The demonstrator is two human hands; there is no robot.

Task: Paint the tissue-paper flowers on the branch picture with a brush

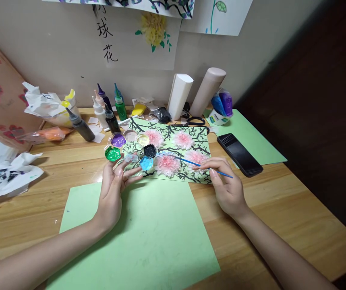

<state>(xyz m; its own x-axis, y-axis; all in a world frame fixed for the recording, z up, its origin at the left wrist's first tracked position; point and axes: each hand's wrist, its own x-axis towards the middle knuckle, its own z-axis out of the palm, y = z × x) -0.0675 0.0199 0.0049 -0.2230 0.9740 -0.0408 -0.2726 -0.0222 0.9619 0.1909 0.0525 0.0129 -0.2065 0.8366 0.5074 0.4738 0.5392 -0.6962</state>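
My left hand (pixel 112 189) holds up a flower-shaped paint palette (pixel 132 157) by its near edge, thumb in front and fingers spread underneath. Its round wells carry green, purple, cream, black and light blue paint. In my right hand (pixel 225 183) is a thin blue paintbrush (pixel 187 161), pinched between thumb and fingers. The brush tip points left, close to the palette's black and blue wells; whether it touches anything I cannot tell. Beneath both lies a light green picture (pixel 201 139) with black painted branches and pink paper-like flowers (pixel 183 139), partly hidden by the palette.
A green sheet (pixel 142 233) lies nearest me. To the right are a black phone (pixel 239 155) and another green sheet (pixel 260 141). Behind stand paint bottles (pixel 120 105), scissors (pixel 192 122), a white bottle (pixel 180 96) and a tub (pixel 219 117). Crumpled tissues (pixel 12 173) lie left.
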